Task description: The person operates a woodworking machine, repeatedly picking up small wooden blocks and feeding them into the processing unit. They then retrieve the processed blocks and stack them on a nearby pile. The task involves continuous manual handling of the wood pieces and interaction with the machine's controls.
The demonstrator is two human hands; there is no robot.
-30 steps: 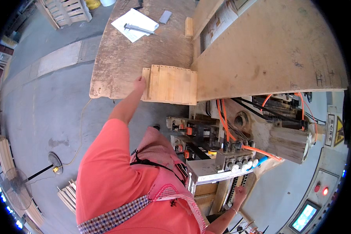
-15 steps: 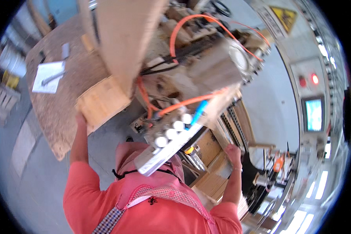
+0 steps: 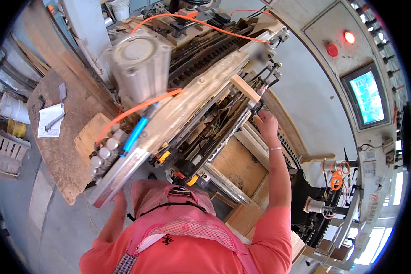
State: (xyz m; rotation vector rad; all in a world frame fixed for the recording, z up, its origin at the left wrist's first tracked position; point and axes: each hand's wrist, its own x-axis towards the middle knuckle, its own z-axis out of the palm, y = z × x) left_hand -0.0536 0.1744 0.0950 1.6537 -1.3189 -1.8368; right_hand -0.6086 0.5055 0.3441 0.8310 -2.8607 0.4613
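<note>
My right hand (image 3: 266, 125) is raised against the nailing machine (image 3: 201, 105). Its fingers rest on dark metal parts just below a pale wooden strip (image 3: 244, 87) clamped in the machine. I cannot tell whether the fingers grip anything. My left forearm (image 3: 112, 223) goes up behind the grey button panel (image 3: 109, 173), which hides the left hand. A stack of wooden boards (image 3: 87, 137) lies just beyond that panel on a rough board table (image 3: 61, 157). I wear a coral shirt and a pink apron.
A big grey cylinder (image 3: 139, 68) with orange hoses (image 3: 146, 107) juts toward me. A paper with a metal tool (image 3: 50, 121) lies on the table, with a white bucket (image 3: 13, 107) beyond it. A touchscreen (image 3: 367, 96), a red lamp (image 3: 349, 36) and a red button (image 3: 332, 49) are on the right. A wooden panel (image 3: 237, 166) lies below the machine.
The view has swung right, toward the machine. My left hand has left the stack of boards and gone behind the button panel. My right hand has risen to the clamped wooden strip.
</note>
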